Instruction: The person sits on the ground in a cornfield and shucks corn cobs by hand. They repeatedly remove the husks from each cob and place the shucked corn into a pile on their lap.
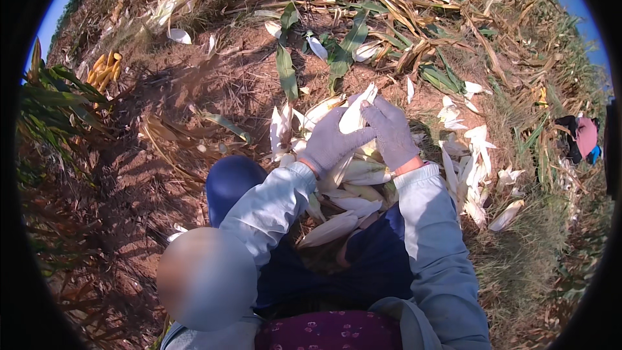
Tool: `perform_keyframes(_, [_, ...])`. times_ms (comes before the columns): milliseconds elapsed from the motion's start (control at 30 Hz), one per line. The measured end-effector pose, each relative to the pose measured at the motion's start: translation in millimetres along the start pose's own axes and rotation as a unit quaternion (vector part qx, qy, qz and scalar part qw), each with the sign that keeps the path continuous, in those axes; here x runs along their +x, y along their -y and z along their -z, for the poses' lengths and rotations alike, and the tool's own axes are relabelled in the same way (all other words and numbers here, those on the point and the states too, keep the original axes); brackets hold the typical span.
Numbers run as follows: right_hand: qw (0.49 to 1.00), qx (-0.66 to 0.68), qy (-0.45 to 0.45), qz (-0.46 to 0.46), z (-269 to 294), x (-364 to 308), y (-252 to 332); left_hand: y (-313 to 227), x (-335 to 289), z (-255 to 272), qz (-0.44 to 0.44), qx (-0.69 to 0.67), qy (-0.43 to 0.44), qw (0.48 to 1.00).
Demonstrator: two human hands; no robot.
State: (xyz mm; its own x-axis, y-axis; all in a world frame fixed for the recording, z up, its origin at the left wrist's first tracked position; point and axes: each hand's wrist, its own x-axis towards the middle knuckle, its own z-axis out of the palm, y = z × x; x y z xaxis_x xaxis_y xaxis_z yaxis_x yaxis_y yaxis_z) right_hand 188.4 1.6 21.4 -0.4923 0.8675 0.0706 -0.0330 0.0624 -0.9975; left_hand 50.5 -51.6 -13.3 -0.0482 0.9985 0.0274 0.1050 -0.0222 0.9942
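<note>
The person sits low on the reddish soil, with a pale, husk-wrapped ear of corn [355,116] held up between two gloved hands, over the gap between the knees. It lies directly between the fingers, its long axis running away from the body, with the far tip leaning a little to the right. The left hand [332,139] closes on the ear's left side, its thumb laid across the nearer part and pointing toward the other palm. The right hand [391,133] comes in from the right and sits nearer the tip, thumb and fingers gathered at the ear's upper stretch; of the two, this is the one closer to that narrow end. Both sets of fingers look bent around the ear rather than spread, though I can't make out how those behind it are placed. Just below the hands, more pale ears [353,207] lie heaped between the legs, pointing in various directions. Loose husks [476,172] lie off to the right, while a stack of bare yellow cobs [105,71] stands well apart at the far left.
</note>
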Motion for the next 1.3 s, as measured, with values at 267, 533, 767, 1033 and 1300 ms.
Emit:
perform_keyframes(267, [0.995,0.089,-0.010,-0.036,3.5,-0.9,2.4,-36.4,-4.7,3.8,-0.102,0.043,0.059,0.992])
perform_keyframes(533, [0.972,-0.166,-0.152,0.070,-2.1,-1.3,1.9,-24.0,-6.5,3.7,-0.020,0.269,-0.085,0.959])
perform_keyframes(767, [0.951,-0.241,-0.146,0.124,-9.9,3.5,-11.6,-4.3,-8.4,-5.1,-0.060,0.107,-0.106,0.987])
perform_keyframes(1033, [0.980,-0.155,-0.114,0.045,-6.4,2.7,-21.3,-28.7,-13.2,0.0,0.036,0.108,-0.020,0.993])
perform_keyframes(1300, [0.966,-0.171,-0.148,0.123,-15.1,6.5,-18.3,4.4,-4.2,-15.5,-0.057,-0.170,-0.080,0.980])
